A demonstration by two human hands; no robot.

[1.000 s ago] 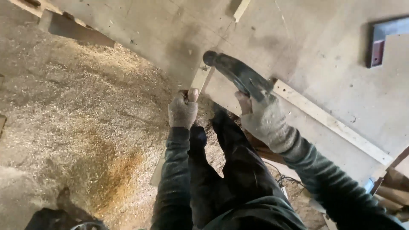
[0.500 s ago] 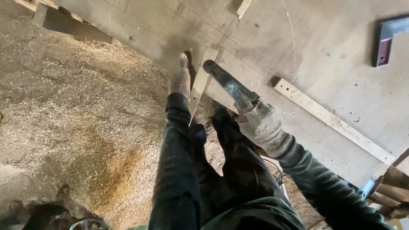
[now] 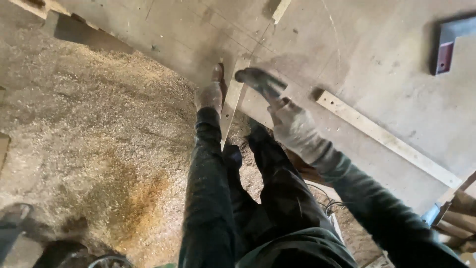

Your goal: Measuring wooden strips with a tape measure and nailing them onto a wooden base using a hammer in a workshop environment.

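My left hand (image 3: 208, 94), in a dusty grey glove, reaches forward to the edge of a large pale board (image 3: 347, 59). It closes on a thin wooden strip (image 3: 231, 106) that lies along that edge; the fingers are mostly hidden. My right hand (image 3: 295, 126), also gloved, grips a dark elongated tool (image 3: 260, 80). The tool points up and left over the board, close to the strip's upper end. It is blurred, so I cannot tell its kind. Both dark sleeves stretch out from the bottom of the view.
Thick sawdust (image 3: 99, 129) covers the floor on the left. A long pale batten (image 3: 391, 141) lies diagonally on the board at right. A grey and dark red object (image 3: 446, 47) sits at the top right. Timber offcuts (image 3: 458, 211) and a cable (image 3: 325, 203) lie at the lower right.
My left hand has slid forward along the wooden strip, away from me. The right hand with the dark tool has dropped slightly and the tool now looks foreshortened.
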